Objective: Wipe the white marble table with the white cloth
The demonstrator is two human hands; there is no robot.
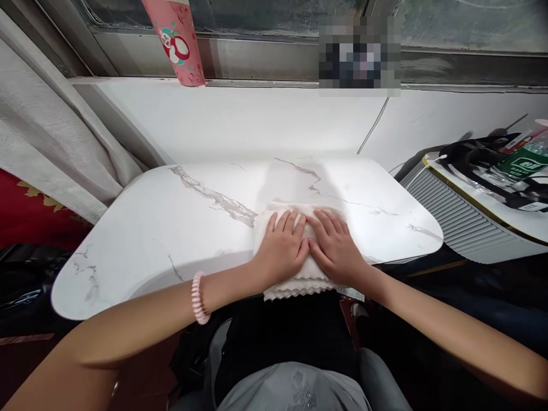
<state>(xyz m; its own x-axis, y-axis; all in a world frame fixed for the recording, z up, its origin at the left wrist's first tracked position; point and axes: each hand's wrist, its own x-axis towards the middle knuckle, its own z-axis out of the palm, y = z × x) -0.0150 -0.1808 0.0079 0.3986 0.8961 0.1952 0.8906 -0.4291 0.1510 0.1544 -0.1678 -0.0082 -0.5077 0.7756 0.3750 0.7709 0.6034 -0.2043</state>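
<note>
A folded white cloth (pixel 299 274) with scalloped edges lies at the front edge of a white marble-patterned table (pixel 205 228), its near side hanging slightly past that edge. My left hand (pixel 282 242) rests flat on the cloth with its fingers stretched forward. Beside it, my right hand (pixel 336 245) also presses flat on the cloth, fingers extended, and the two thumbs nearly meet in the middle. Neither hand is wrapped around anything. On my left wrist sits a pink coil hair tie (pixel 199 298).
A pink cup (pixel 182 48) with a cartoon figure stands on the window sill at the back. To the right, a white ribbed cabinet (pixel 466 211) carries a green-labelled plastic bottle (pixel 522 162) and dark items. A pale curtain (pixel 51 108) hangs on the left.
</note>
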